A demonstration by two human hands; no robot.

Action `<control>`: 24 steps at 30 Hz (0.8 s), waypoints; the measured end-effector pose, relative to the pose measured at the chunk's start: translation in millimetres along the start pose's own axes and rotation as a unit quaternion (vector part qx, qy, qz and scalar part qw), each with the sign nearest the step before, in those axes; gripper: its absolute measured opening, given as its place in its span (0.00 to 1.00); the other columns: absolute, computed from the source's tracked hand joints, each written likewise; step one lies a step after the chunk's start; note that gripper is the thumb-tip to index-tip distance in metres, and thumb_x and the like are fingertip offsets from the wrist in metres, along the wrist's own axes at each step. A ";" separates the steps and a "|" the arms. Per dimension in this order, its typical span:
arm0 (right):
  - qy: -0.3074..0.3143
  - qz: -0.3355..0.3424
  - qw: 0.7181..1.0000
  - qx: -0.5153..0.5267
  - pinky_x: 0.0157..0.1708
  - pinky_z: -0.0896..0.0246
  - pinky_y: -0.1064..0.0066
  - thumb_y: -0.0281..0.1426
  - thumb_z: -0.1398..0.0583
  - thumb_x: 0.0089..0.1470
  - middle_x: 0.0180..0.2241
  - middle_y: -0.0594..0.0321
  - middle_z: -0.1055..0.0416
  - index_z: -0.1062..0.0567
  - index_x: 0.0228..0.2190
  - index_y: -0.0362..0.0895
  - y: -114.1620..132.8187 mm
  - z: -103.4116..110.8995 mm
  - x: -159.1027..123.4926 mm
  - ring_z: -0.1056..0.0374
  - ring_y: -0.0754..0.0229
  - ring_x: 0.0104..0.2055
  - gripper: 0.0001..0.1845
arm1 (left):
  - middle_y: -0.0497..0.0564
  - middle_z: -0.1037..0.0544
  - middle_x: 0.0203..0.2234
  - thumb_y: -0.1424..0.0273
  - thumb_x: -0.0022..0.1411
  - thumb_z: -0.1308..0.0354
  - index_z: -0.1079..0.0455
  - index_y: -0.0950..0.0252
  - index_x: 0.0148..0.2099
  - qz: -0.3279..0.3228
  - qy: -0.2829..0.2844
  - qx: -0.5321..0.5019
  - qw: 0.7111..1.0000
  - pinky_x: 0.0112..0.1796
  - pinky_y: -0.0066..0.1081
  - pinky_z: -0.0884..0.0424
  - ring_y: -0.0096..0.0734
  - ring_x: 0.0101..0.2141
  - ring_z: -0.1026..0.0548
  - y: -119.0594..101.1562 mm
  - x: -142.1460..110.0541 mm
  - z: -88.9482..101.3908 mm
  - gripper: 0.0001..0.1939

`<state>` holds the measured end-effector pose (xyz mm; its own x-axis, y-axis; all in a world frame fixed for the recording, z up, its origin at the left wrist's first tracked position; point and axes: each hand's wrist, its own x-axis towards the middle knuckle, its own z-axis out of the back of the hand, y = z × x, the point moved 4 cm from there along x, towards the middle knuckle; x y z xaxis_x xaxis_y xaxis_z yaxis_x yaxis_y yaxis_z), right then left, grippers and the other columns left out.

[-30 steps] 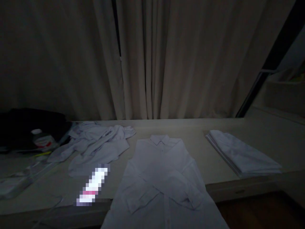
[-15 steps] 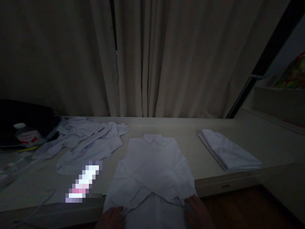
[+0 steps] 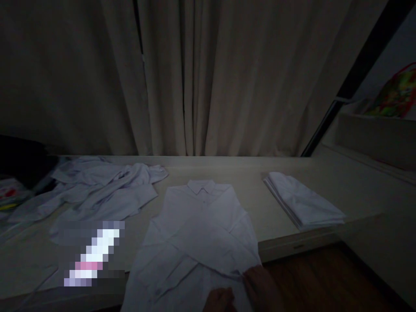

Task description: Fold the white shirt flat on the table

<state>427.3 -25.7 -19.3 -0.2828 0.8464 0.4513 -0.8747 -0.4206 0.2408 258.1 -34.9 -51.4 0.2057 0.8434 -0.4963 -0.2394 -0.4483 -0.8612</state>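
A white long-sleeved shirt point(image 3: 198, 225) lies front up in the lower middle of the frame, its collar point(image 3: 201, 186) pointing to the top and both sleeves folded inward across the chest. Its upper part rests on a pale tabletop point(image 3: 251, 190), and its lower part runs out of the bottom edge.

The right hand point(image 3: 261, 284), at the bottom right of the shirt, has its fingertips at the end of a sleeve; whether they pinch the cloth I cannot tell. The left hand point(image 3: 221, 299), at the bottom edge just beside it, is over the shirt's lower front with fingers curled, and its grip cannot be made out either.

Right of the shirt, well apart, sits a stack of folded white cloth point(image 3: 305, 199). Rumpled white garments point(image 3: 107, 190) spread across the left, near a black heap point(image 3: 22, 160). Below them glows a pixelated oblong point(image 3: 94, 253) with a pink band, too blurred to identify. Beige curtains point(image 3: 260, 86) fill the upper frame, and a colourful bag point(image 3: 398, 93) stands on a shelf point(image 3: 373, 134) at upper right.
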 end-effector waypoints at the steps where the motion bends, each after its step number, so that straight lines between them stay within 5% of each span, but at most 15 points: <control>1: -0.011 0.008 1.000 0.001 0.35 0.38 0.70 0.24 0.47 0.54 0.30 0.63 0.26 0.29 0.31 0.47 0.4 1.7 -0.8 0.31 0.60 0.33 0.09 | 0.57 0.23 0.25 0.49 0.55 0.55 0.31 0.64 0.28 0.016 0.017 -0.036 0.999 0.30 0.34 0.33 0.34 0.25 0.27 -2.3 4.2 -12.5 0.24; 5: -0.057 0.036 0.998 0.010 0.38 0.37 0.70 0.24 0.48 0.54 0.32 0.62 0.26 0.30 0.35 0.47 0.8 8.3 -6.6 0.31 0.59 0.35 0.11 | 0.57 0.24 0.36 0.46 0.51 0.52 0.35 0.64 0.42 0.071 0.031 -0.167 0.983 0.23 0.30 0.37 0.30 0.22 0.26 -12.6 10.3 -37.2 0.28; 13: -0.014 0.008 0.999 0.035 0.35 0.39 0.69 0.22 0.46 0.53 0.30 0.63 0.28 0.29 0.35 0.48 1.4 10.3 -9.5 0.34 0.59 0.34 0.11 | 0.59 0.23 0.41 0.52 0.51 0.47 0.34 0.65 0.38 0.069 0.041 -0.243 0.967 0.22 0.27 0.36 0.33 0.27 0.23 -27.0 12.5 -41.9 0.21; 16: -0.008 0.029 0.999 0.034 0.33 0.40 0.69 0.23 0.44 0.51 0.30 0.63 0.28 0.28 0.34 0.48 2.1 12.8 -9.5 0.34 0.59 0.33 0.10 | 0.54 0.22 0.32 0.56 0.49 0.43 0.34 0.65 0.32 0.090 0.037 -0.295 0.950 0.22 0.27 0.37 0.33 0.26 0.24 -21.3 17.8 -43.5 0.16; 20: -0.035 0.106 0.994 0.004 0.31 0.43 0.71 0.25 0.44 0.54 0.29 0.62 0.28 0.28 0.35 0.46 2.2 23.2 -8.0 0.35 0.61 0.31 0.07 | 0.44 0.33 0.15 0.57 0.47 0.40 0.37 0.64 0.25 0.085 0.004 -0.329 0.940 0.20 0.25 0.42 0.26 0.18 0.30 -18.6 23.0 -46.3 0.16; 24: -0.036 0.140 0.989 -0.028 0.34 0.44 0.69 0.26 0.45 0.57 0.28 0.64 0.27 0.27 0.35 0.48 2.8 33.6 -4.4 0.35 0.61 0.31 0.08 | 0.48 0.29 0.20 0.58 0.47 0.39 0.34 0.65 0.27 0.093 0.006 -0.334 0.938 0.24 0.25 0.38 0.27 0.24 0.27 -19.9 16.3 -46.3 0.15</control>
<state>439.3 -41.6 8.2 -0.4900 0.6733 0.5537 -0.7870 -0.6148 0.0513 310.1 -25.9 -47.5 0.2305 0.7305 -0.6428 0.3757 -0.6762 -0.6337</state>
